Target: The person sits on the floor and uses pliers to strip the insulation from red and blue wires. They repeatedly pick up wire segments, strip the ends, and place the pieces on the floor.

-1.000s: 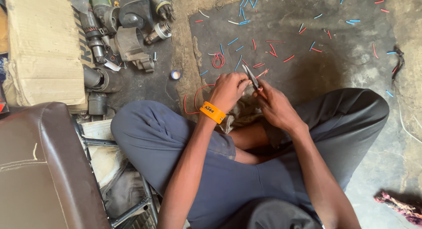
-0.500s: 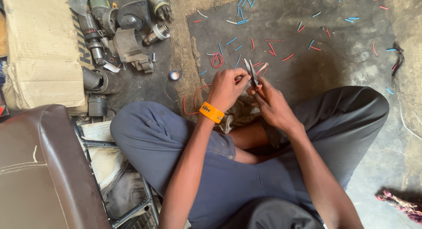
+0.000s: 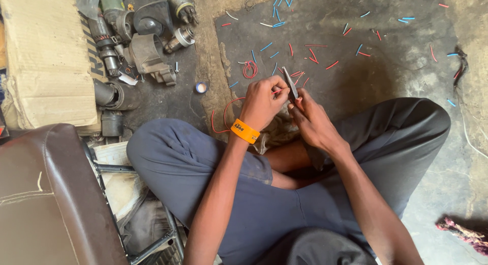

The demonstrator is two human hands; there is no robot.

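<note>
Both hands are shifting slightly toward nine o'clock. Left hand [image 3: 262, 100] is pinching red wire [image 3: 277, 91]; right hand [image 3: 312, 120] is clamping cutter [image 3: 290, 83]. Keeping the wire taut is helping.

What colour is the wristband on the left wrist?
Orange wristband, clearest in the head view.

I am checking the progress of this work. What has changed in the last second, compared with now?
Very little. The left hand and right hand stay together over the lap; the right hand keeps the thin metal blade, the left keeps the red wire. Nothing was taken up or let go. The wire scraps and metal parts lie unchanged.
</note>
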